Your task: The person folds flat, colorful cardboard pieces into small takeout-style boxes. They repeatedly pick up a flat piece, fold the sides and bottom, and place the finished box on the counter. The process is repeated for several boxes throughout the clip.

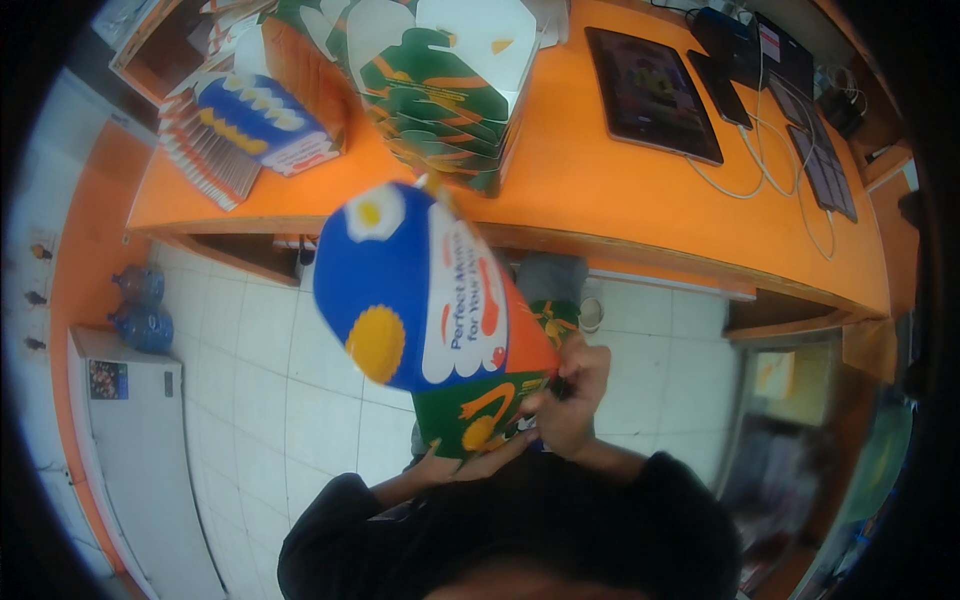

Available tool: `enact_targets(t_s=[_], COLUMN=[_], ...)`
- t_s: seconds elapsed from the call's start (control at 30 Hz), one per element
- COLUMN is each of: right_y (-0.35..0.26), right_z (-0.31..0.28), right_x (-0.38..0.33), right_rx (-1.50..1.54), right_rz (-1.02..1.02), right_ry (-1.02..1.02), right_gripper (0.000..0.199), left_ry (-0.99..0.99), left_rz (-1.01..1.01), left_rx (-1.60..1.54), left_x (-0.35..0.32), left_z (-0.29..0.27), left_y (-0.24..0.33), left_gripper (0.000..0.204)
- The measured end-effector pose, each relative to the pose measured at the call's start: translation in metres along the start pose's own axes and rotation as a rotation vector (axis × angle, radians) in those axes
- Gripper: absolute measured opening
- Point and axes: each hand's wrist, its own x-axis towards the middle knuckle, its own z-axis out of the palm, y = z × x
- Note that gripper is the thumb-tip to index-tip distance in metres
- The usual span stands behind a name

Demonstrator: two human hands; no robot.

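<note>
You are holding a flat-folded cardboard box [425, 300] up in front of you, well above the tiled floor [290, 370] and short of the near edge of the orange worktop [600, 190]. Its blue panel with yellow and white patches is tilting toward the camera, with an orange panel and a green panel showing below. Your right hand [570, 395] is gripping the box's lower right edge, fingers curled around the cardboard. Your left hand [470, 462] is cupping the green bottom edge from underneath, fingers closed against it. Both dark sleeves are coming up from the lower edge. On the worktop, a stack of green and white folded boxes [445, 90] is sitting near the middle, close to the near edge. A stack of flat blue and orange boxes [240, 135] is lying at the left end, fanned toward the left corner. A dark tablet [650, 95] is lying flat to the right of the middle, with a smaller dark device [720, 90] just beside it and white cables [770, 165] trailing toward the right end. Below the left end, a white chest appliance [140, 450] is standing on the floor with blue water bottles [140, 310] beside it.
</note>
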Motion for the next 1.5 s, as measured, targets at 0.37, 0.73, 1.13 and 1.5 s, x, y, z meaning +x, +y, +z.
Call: enact_targets(t_s=[0.37,0.73,1.13,1.5], right_y=[-0.02,-0.024,-0.009,-0.029], right_z=[-0.024,-0.061,-0.078,-0.059], right_x=[0.028,0.026,-0.028,-0.009], right_rx=[-0.063,-0.026,0.084,0.096], right_rz=[0.068,-0.095,0.088,0.314], right_ry=[-0.481,-0.497,-0.723,-0.491], right_gripper=[0.034,0.119,0.115,0.084], left_ry=[0.395,-0.125,-0.164,0.116], left_rz=[0.188,0.484,0.633,0.472], left_rx=[-0.029,-0.014,-0.081,0.158], left_x=[0.012,0.015,0.03,0.014], left_z=[0.003,-0.001,0.003,-0.004], left_y=[0.021,0.033,0.039,0.02], left_gripper=[0.029,0.033,0.037,0.029])
